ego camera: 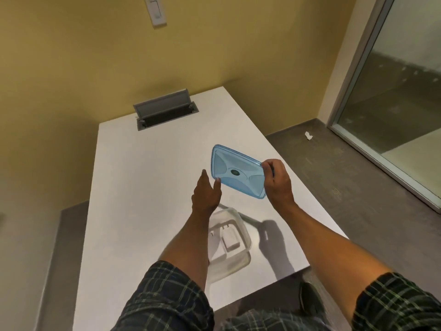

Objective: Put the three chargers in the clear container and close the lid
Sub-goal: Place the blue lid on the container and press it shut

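Over the white table (143,187), your right hand (278,182) pinches the blue lid (236,172); your left hand (206,195), fingers spread loose, touches its near edge.

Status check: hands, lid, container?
Right hand gripping blue lid, held aloft. Left hand open at its edge. Chargers in clear container, uncovered. No obstruction.

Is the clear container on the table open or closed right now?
Open. The clear container has no lid on it; the blue lid is held up above the table in the right hand.
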